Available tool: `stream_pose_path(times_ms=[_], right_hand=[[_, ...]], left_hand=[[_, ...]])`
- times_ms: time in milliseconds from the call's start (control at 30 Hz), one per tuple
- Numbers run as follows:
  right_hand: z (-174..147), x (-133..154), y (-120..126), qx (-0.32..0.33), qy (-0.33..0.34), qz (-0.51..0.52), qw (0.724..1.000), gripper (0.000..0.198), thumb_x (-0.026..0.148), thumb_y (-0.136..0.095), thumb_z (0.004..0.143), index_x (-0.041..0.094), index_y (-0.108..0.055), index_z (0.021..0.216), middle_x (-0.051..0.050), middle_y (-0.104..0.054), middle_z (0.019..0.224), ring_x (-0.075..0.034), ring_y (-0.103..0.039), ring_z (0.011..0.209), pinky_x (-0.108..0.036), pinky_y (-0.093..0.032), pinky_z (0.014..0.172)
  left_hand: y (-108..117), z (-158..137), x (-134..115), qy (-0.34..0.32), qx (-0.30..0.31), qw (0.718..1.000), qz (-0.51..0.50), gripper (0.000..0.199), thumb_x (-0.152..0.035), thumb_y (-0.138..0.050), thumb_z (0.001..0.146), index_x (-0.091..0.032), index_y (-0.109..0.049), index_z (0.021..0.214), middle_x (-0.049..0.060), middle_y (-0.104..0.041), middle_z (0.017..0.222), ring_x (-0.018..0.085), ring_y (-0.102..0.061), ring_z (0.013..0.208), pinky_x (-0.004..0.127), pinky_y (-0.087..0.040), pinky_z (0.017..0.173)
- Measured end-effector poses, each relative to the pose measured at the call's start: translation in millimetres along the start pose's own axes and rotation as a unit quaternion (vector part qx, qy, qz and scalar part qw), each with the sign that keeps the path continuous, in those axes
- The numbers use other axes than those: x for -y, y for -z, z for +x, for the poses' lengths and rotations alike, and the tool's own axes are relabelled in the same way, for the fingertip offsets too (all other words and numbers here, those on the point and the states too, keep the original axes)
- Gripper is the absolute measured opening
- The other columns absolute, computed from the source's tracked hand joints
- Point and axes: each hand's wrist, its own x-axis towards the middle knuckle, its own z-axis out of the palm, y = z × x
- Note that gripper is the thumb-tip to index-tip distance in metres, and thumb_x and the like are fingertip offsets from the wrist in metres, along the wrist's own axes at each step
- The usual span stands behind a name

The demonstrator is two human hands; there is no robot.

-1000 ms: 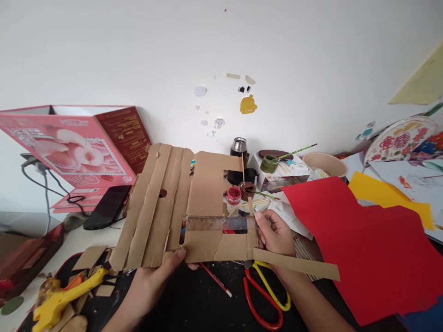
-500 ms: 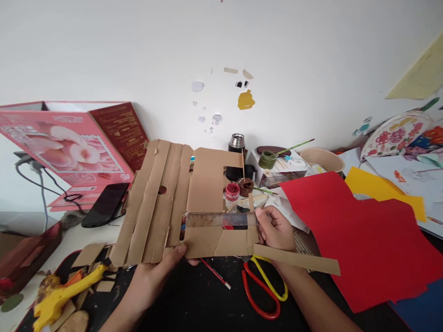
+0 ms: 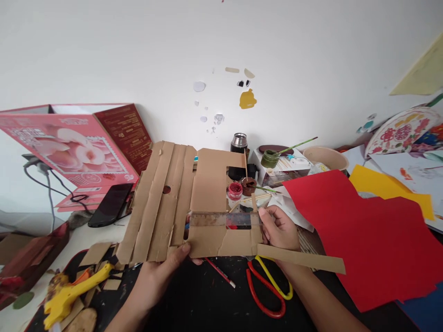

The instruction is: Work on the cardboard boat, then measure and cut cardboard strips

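Note:
A large piece of brown cardboard, with ridged folds on its left part and cut-out notches on its right, is held up in front of me. My left hand grips its lower edge, thumb on the near face and fingers mostly hidden behind. A clear plastic ruler lies across the cardboard's right part. At the ruler's right end, my right hand pinches it together with the cardboard. A long cardboard strip sticks out to the right, passing over my right wrist.
Below lie red-and-yellow-handled scissors and a pencil. A yellow glue gun and cardboard scraps sit at left, near a phone and pink box. Behind are paint jars and a flask; red paper spreads right.
The whole view has shifted slightly, so things appear a little further right. Both hands keep their hold on the cardboard and ruler.

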Motion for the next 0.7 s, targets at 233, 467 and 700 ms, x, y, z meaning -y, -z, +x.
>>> stream_pose_path(times_ms=[233, 467, 700], right_hand=[[2.1, -3.0, -0.5, -0.005, -0.022, 0.006, 1.0, 0.06, 0.075, -0.084, 0.073, 0.026, -0.051, 0.07, 0.011, -0.038, 0.037, -0.009, -0.033, 0.03, -0.019, -0.026, 0.03], [1.3, -2.8, 2.8, 0.002, -0.009, 0.007, 1.0, 0.06, 0.075, -0.083, 0.076, 0.025, -0.051, 0.069, 0.01, -0.04, 0.037, -0.009, -0.035, 0.03, -0.019, -0.029, 0.03], [1.9, -3.3, 4.2, 0.002, -0.005, 0.006, 1.0, 0.056, 0.073, -0.082, 0.078, 0.026, -0.054, 0.072, 0.01, -0.041, 0.038, -0.01, -0.037, 0.031, -0.02, -0.03, 0.032]], left_hand=[[8.7, 5.4, 4.5, 0.031, 0.047, 0.998, -0.031, 0.044, -0.06, -0.072, 0.087, -0.022, -0.083, 0.068, 0.012, -0.083, 0.09, 0.034, -0.075, 0.097, 0.042, -0.056, 0.104], [7.9, 1.9, 2.8, 0.029, 0.032, 0.999, -0.016, 0.047, -0.063, -0.069, 0.088, -0.024, -0.083, 0.066, 0.011, -0.083, 0.092, 0.033, -0.075, 0.1, 0.039, -0.055, 0.105], [7.9, 7.0, 10.4, 0.019, 0.044, 0.999, -0.025, 0.047, -0.064, -0.072, 0.086, -0.023, -0.082, 0.064, 0.011, -0.081, 0.082, 0.033, -0.075, 0.091, 0.042, -0.057, 0.102]])
